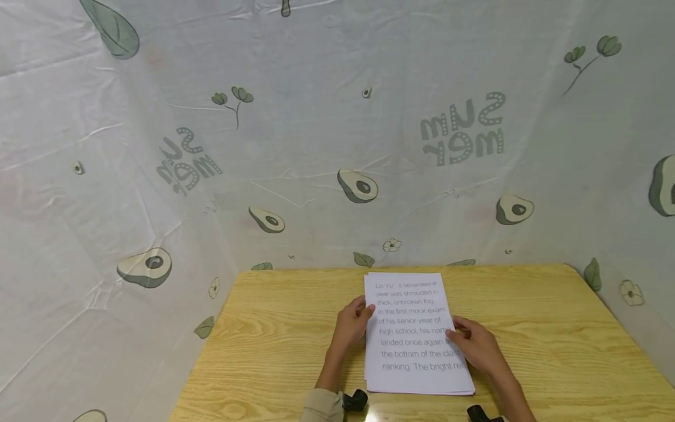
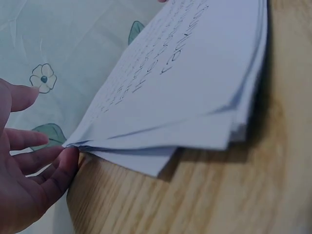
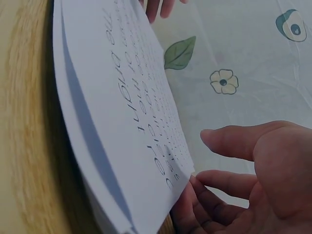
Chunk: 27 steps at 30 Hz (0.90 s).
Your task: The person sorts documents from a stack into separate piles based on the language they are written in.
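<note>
A stack of white printed sheets (image 1: 411, 375) lies on the wooden table, large dark text on its top page. Its edges are uneven in both wrist views, with a loose corner (image 2: 141, 163) sticking out at the left. My left hand (image 1: 352, 322) touches the stack's left edge with its fingertips, and its thumb (image 2: 24, 97) stands raised off the paper. On the opposite side, my right hand (image 1: 477, 346) has its fingers against the right edge. Its thumb (image 3: 226, 141) is likewise lifted, apart from the sheets. Fingertips under the paper are partly hidden.
The light wooden table (image 1: 274, 351) extends to both sides of the stack. Behind it hangs a pale curtain (image 1: 316, 135) printed with avocados, leaves and mirrored lettering. Dark wrist devices (image 1: 355, 401) sit near the front.
</note>
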Tool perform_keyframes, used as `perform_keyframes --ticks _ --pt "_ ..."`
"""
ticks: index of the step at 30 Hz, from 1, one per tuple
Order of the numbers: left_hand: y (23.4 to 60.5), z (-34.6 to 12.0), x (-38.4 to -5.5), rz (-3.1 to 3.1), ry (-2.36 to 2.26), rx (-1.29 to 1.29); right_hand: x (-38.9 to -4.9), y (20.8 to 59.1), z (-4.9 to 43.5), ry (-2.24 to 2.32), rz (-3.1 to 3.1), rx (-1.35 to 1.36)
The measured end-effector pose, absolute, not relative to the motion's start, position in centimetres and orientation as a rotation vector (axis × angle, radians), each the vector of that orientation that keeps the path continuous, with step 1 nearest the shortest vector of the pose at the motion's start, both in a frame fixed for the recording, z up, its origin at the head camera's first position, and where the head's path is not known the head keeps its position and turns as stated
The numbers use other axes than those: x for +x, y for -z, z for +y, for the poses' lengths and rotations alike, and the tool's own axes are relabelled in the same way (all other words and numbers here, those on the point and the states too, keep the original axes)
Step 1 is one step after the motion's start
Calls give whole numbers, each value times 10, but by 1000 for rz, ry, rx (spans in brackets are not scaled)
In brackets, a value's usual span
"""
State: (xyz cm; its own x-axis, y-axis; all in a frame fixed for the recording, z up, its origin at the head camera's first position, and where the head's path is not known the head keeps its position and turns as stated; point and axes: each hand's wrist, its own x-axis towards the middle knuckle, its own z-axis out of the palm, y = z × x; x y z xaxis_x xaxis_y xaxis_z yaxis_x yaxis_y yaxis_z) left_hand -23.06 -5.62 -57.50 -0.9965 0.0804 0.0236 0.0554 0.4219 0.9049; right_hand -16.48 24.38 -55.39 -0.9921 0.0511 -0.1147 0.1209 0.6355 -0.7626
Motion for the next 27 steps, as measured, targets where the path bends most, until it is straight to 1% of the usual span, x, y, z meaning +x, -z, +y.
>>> perform_keyframes --ticks 7,19,27 --pt "577 -64 -220 2690 -1660 172 -167 556 247 1222 2797 125" --pt "582 -69 -206 2845 -1471 274 -164 558 244 1196 2853 65" --pt "581 -66 -203 2830 -1451 245 -162 554 240 1187 2894 26"
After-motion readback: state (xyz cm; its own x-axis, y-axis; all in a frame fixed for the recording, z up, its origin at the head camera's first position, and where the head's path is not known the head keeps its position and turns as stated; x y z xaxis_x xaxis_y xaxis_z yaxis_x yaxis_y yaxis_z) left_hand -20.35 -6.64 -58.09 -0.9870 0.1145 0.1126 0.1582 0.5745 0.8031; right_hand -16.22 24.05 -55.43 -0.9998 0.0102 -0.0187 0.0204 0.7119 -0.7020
